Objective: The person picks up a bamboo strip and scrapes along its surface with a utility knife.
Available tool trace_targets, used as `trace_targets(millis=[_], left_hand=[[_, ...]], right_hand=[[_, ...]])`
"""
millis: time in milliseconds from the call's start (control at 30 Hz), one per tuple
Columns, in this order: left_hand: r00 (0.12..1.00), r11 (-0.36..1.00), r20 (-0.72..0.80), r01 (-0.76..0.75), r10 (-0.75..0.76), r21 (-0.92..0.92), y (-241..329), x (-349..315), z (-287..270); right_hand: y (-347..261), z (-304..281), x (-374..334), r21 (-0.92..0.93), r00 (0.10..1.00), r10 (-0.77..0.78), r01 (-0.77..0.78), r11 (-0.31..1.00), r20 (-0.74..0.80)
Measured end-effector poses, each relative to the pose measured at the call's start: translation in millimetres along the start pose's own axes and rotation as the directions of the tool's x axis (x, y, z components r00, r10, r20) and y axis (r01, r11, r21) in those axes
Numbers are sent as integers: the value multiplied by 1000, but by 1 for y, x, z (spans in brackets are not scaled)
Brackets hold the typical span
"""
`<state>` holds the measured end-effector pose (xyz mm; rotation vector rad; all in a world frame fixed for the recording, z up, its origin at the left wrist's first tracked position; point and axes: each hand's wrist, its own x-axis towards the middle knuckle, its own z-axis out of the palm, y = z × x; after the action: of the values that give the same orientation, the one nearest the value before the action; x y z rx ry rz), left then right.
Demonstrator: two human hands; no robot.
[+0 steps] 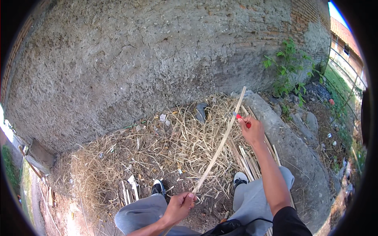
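A long, pale, flat strip that looks like split bamboo (217, 152) slants up and away to the right in front of me. My left hand (180, 207) is closed around its near end, thumb along the top. Farther up the strip, my right hand (253, 131) is closed on a small knife with a red handle (248, 124). The grey blade lies against or just beside the strip near its far end; exact contact is too small to tell. Thin curled shavings (185, 137) cover the ground beneath both hands.
A rough plastered wall (157, 59) rises ahead. A large stone slab (291, 153) lies along my right side, with several cut strips (247, 162) beside it. More strips (126, 192) lie near my left shoe (158, 187). A leafy green plant (286, 69) grows against the wall.
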<state>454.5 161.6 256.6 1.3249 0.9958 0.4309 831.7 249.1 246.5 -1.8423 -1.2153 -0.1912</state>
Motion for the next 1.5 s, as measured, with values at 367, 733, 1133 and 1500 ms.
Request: trace_targets(millis=[367,733,1133,1500], left_hand=[[990,985,-105,77,-94,-156,-2,19,-27],[985,964,-151,37,-79,-262,22,64,-13],[987,901,-94,77,-129,-428,43,73,-11],[990,945,-138,-8,-39,-328,47,69,-13]], right_hand=[[11,-2,-12,290,843,319,-466,836,433],[-95,27,-95,99,767,-238,224,969,595],[-112,16,-90,351,841,-336,189,917,424],[-128,5,-84,410,805,-421,245,878,419]])
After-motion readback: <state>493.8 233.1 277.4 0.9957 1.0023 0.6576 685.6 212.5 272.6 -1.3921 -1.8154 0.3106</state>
